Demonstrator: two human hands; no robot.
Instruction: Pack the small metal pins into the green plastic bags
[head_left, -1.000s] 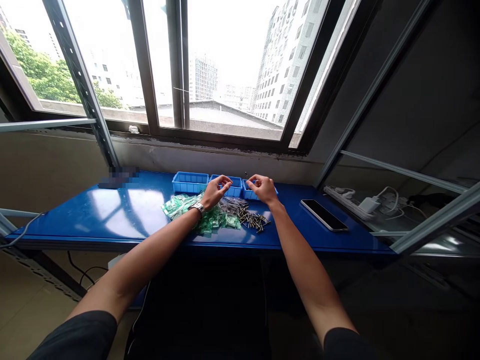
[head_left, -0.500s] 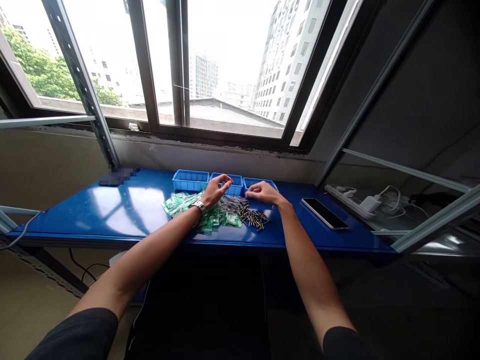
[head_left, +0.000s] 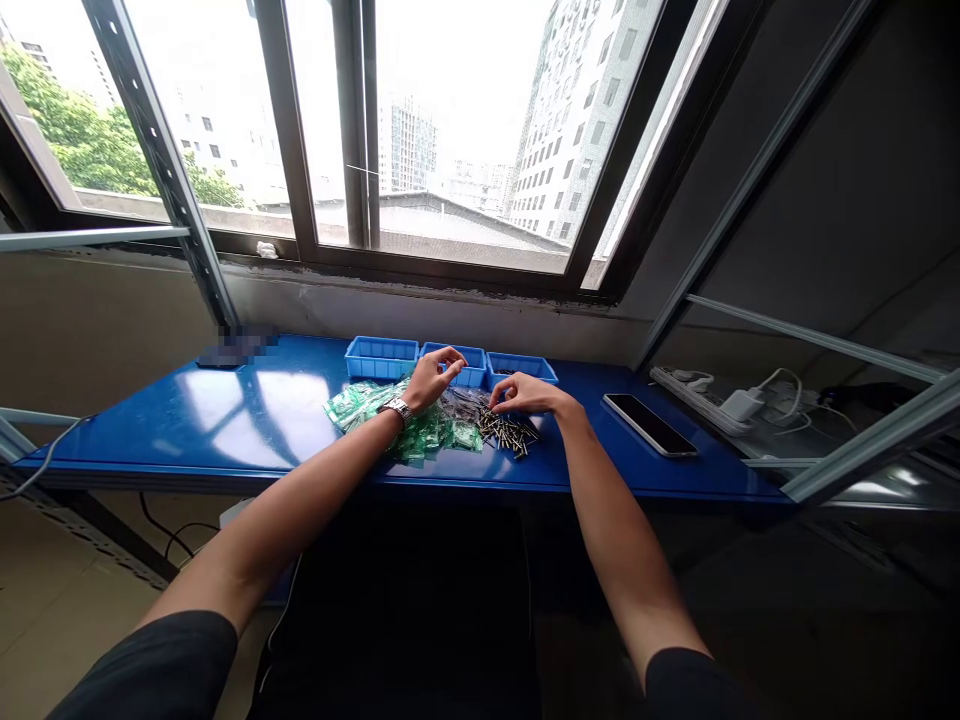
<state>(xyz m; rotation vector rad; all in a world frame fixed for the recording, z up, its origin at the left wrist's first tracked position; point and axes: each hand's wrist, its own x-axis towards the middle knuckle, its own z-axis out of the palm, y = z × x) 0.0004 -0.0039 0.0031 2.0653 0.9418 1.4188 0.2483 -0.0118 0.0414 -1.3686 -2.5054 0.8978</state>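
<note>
My left hand point(head_left: 435, 380) is held in front of the middle blue bin point(head_left: 472, 377), a metal-band watch on its wrist. Its thumb and forefinger come together; what they hold, if anything, is too small to make out. Just above a pile of brass-coloured and dark screws point(head_left: 511, 436) hovers my right hand point(head_left: 523, 393), fingers bent downward with a small gap at the thumb. Green-tinted plastic packets point(head_left: 424, 435) lie heaped under my left wrist. Dark grey packets point(head_left: 463, 402) rest between the hands, partly covered.
A left blue bin point(head_left: 381, 366) and a right blue bin point(head_left: 541, 371) with dark bits inside flank the middle one. A phone point(head_left: 649, 425) lies on the blue table point(head_left: 262, 460). A power strip point(head_left: 701, 400) with a white charger point(head_left: 742, 404) is farther right, beside metal shelf posts.
My right hand has come down and slightly left, from the front of the right bin to the screw pile. My left hand has stayed nearly still.
</note>
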